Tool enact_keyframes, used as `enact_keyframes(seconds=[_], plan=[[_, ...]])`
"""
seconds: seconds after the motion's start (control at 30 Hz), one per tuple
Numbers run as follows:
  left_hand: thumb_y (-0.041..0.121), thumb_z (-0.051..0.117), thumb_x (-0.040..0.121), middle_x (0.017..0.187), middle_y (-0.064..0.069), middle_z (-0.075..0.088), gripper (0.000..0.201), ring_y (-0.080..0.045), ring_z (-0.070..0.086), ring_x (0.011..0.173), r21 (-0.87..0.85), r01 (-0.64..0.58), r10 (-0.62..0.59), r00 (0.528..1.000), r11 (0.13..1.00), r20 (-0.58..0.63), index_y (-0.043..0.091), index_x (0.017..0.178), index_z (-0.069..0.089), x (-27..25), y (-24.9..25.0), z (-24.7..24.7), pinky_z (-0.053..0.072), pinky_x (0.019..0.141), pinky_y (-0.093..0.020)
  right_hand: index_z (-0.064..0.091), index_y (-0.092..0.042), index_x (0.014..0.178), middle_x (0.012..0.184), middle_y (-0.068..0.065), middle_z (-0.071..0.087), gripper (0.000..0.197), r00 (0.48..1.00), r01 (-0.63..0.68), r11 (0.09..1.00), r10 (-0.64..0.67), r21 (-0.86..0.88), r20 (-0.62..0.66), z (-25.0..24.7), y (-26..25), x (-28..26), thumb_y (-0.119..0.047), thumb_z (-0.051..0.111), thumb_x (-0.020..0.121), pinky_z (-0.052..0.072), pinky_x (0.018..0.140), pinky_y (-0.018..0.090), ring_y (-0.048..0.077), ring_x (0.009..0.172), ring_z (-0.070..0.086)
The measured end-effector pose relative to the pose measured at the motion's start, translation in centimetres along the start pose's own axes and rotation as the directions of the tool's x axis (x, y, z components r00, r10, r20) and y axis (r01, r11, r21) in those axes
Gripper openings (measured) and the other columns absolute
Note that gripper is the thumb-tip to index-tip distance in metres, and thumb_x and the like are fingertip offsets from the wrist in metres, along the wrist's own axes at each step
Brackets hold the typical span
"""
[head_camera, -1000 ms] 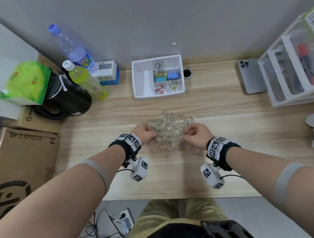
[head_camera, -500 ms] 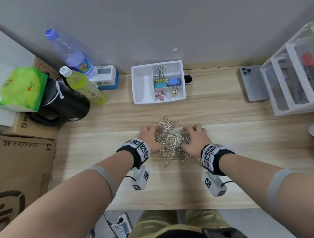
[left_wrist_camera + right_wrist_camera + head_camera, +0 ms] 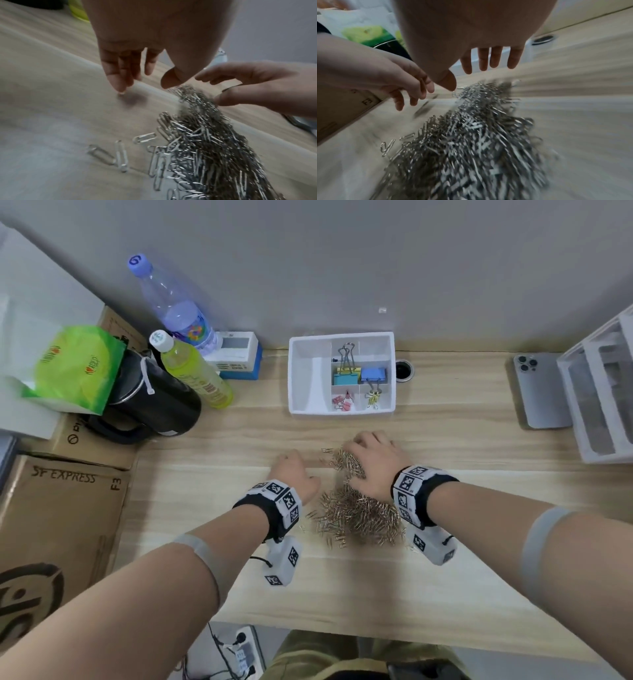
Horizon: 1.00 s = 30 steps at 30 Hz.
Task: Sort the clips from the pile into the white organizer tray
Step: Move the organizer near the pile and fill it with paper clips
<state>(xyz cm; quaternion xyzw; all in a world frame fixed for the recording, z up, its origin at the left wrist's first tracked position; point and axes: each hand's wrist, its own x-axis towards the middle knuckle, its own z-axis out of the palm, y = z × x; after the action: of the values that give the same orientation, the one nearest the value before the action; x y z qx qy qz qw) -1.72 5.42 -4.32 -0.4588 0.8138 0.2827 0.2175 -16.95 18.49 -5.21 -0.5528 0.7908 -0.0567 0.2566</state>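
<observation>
On the desk [image 3: 479, 508], between the two wrists, lies the pile [image 3: 356, 515] of paper clips, well short of the tray [image 3: 301, 378] by the wall. To do this step well, I would gather a modest clump from the far edge, cup it with both hands so strays do not scatter, then carry it to one free compartment; binder clips already fill the middle ones. The right hand [image 3: 371, 460] hovers over the pile's far end, fingers [image 3: 496, 59] spread and straight, thumb just touching the top clips, holding nothing. The left hand [image 3: 294, 474] sits beside the pile, fingers [image 3: 118, 75] loosely extended, one tip touching bare wood, also holding nothing.
</observation>
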Motion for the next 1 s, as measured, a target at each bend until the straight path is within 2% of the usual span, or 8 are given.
enact_keyframes(seconds=[0.07,0.17,0.4,0.57,0.7,0.8,0.9,1.0], plan=[[0.027,0.056,0.077,0.121,-0.011,0.045,0.051,-0.030,0.056,0.099,0.037,0.180,-0.181,0.983,0.983,0.033,0.011,0.123,0.041,-0.4,-1.5,-0.2,0.052,0.078,-0.034,0.037,-0.031,0.143,0.148,0.005,0.034,0.069,0.996,0.081,0.996,-0.079,-0.047,0.043,0.3,-1.3,1.9,-0.060,0.052,0.082,0.030,0.109,0.052,0.027,0.136,0.030],[0.028,0.056,0.073,0.119,-0.012,0.046,0.056,-0.033,0.058,0.097,0.110,0.273,-0.284,0.952,0.956,0.111,0.013,0.124,0.036,-1.2,-3.1,0.2,0.056,0.080,-0.043,0.035,-0.033,0.144,0.151,0.005,0.030,0.071,0.985,0.130,0.987,-0.117,-0.095,0.127,1.0,-2.4,3.6,-0.059,0.054,0.080,0.028,0.110,0.053,0.028,0.138,0.026],[0.045,0.063,0.050,0.119,-0.007,0.037,0.082,-0.031,0.054,0.099,0.007,0.188,-0.182,0.936,0.982,0.300,0.023,0.124,0.036,-2.6,0.0,3.9,0.058,0.077,-0.041,0.045,-0.026,0.137,0.135,0.000,0.044,0.056,0.970,0.202,0.971,-0.181,-0.126,0.163,0.8,-1.6,2.0,-0.041,0.055,0.084,0.037,0.101,0.045,0.022,0.126,0.039],[0.050,0.059,0.049,0.126,-0.006,0.038,0.091,-0.029,0.056,0.103,0.012,0.063,-0.064,0.942,0.998,0.331,0.026,0.133,0.036,-2.6,2.7,5.1,0.055,0.084,-0.042,0.057,-0.023,0.124,0.129,0.000,0.049,0.046,0.940,0.258,0.962,-0.231,-0.084,0.250,0.3,0.5,-0.6,-0.039,0.060,0.081,0.039,0.102,0.042,0.022,0.118,0.042],[0.036,0.059,0.071,0.094,-0.003,0.056,0.043,-0.020,0.059,0.078,0.005,-0.050,0.045,0.931,0.999,0.361,0.015,0.108,0.052,-2.1,3.9,3.8,0.050,0.064,-0.027,0.061,-0.020,0.117,0.124,0.003,0.054,0.041,0.954,0.214,0.976,-0.201,-0.037,0.225,-0.2,1.6,-1.0,-0.040,0.059,0.081,0.042,0.090,0.037,0.024,0.113,0.049],[0.032,0.057,0.080,0.085,-0.004,0.056,0.025,-0.020,0.057,0.072,-0.045,-0.034,0.042,0.985,0.998,0.170,0.013,0.093,0.051,-1.5,3.8,2.0,0.044,0.056,-0.027,0.058,-0.019,0.120,0.111,0.003,0.054,0.043,0.975,0.151,0.988,-0.147,-0.012,0.166,-0.9,1.5,-0.3,-0.040,0.056,0.082,0.045,0.087,0.039,0.024,0.105,0.052],[0.033,0.060,0.078,0.121,-0.009,0.043,0.054,-0.026,0.050,0.105,-0.011,-0.028,0.028,0.999,1.000,-0.037,0.010,0.125,0.044,-0.4,3.2,0.3,0.046,0.085,-0.035,0.055,-0.016,0.121,0.115,0.005,0.049,0.045,0.993,0.067,0.996,-0.062,-0.052,0.100,-1.1,1.1,0.5,-0.040,0.055,0.083,0.044,0.090,0.041,0.025,0.109,0.047],[0.037,0.062,0.075,0.135,-0.010,0.034,0.075,-0.029,0.037,0.123,0.051,-0.109,0.112,0.992,0.993,-0.052,0.013,0.140,0.035,0.7,3.0,0.0,0.037,0.103,-0.039,0.049,-0.015,0.127,0.127,0.006,0.044,0.056,0.993,-0.101,0.994,0.104,-0.042,0.058,-0.7,1.4,0.6,-0.045,0.056,0.081,0.041,0.096,0.044,0.026,0.119,0.041]])
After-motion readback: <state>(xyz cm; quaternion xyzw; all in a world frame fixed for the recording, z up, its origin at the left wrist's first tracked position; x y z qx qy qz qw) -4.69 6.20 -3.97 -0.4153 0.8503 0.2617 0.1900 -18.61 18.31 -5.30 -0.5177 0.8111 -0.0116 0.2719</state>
